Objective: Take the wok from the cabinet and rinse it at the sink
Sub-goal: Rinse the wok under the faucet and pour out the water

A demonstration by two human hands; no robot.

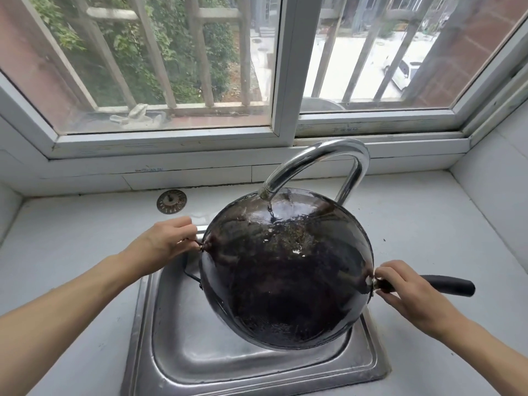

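A dark wok (285, 270) is held over the steel sink (200, 364), its far rim at 12 o'clock under the faucet (328, 158), seemingly bottom-up. The left hand (168, 238) pinches its wire loop at 9 o'clock; the right hand (405, 290) grips the black handle (448, 285) at 3 o'clock. Bare counter (71, 252) flanks the sink.
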